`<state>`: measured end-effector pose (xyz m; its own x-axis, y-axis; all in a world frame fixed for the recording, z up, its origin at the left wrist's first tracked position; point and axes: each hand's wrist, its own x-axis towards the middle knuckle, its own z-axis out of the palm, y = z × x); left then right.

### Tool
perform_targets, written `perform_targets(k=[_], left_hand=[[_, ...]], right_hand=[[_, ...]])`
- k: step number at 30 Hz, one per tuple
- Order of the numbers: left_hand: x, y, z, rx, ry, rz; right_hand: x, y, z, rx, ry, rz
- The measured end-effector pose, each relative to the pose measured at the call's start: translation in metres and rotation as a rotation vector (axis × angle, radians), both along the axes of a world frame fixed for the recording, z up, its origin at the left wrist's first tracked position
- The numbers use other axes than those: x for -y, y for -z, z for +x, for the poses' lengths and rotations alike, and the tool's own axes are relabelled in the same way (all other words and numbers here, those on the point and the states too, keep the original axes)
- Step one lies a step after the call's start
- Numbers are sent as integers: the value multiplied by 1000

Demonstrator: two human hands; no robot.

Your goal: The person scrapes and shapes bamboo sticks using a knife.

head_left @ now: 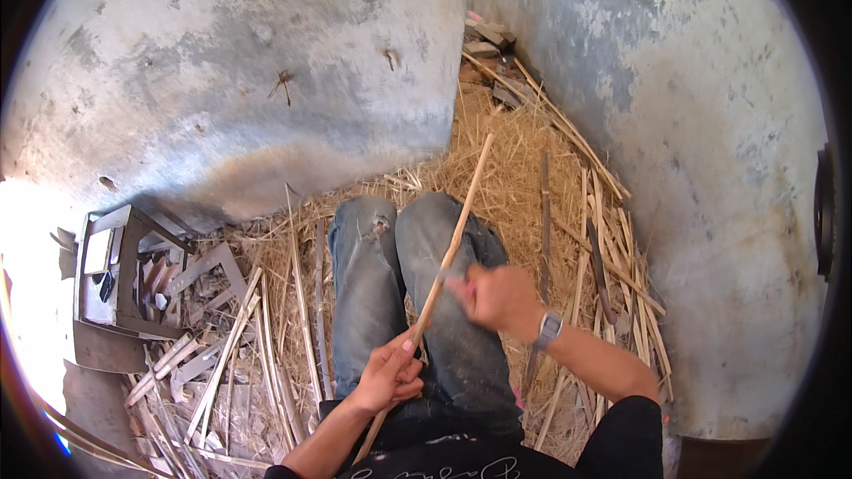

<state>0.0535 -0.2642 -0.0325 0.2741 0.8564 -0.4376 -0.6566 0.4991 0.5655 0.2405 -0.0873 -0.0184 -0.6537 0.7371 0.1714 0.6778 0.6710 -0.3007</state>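
A long, thin wooden stick point(461, 217) slants across my lap, its far end pointing up and away. My left hand point(390, 377) is closed around the lower part of this stick, between my thighs. Farther up the stick, my right hand point(497, 300) is closed on what looks like a small knife point(446, 274). Only a short bit of the grey blade shows, lying against the stick; its handle is hidden in my fist. The right hand is slightly blurred.
Straw-like shavings point(497, 137) cover the floor around my legs. Several pale wooden strips point(612, 257) lie along the right wall. More strips point(232, 350) lie at left, near a dark metal frame point(133, 270). A grey plastered wall point(355, 53) stands ahead.
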Motion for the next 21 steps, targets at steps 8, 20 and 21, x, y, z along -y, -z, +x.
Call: perform_targets(k=[8,20,21], left_hand=[[0,1,3,-47,-16,31],[1,5,12,-466,-66,148],[2,4,12,-424,-74,149]], right_hand=[[11,-3,-3,52,-127,0],[11,-5,-2,42,-177,-50],[-3,-6,1,39,-170,-50]])
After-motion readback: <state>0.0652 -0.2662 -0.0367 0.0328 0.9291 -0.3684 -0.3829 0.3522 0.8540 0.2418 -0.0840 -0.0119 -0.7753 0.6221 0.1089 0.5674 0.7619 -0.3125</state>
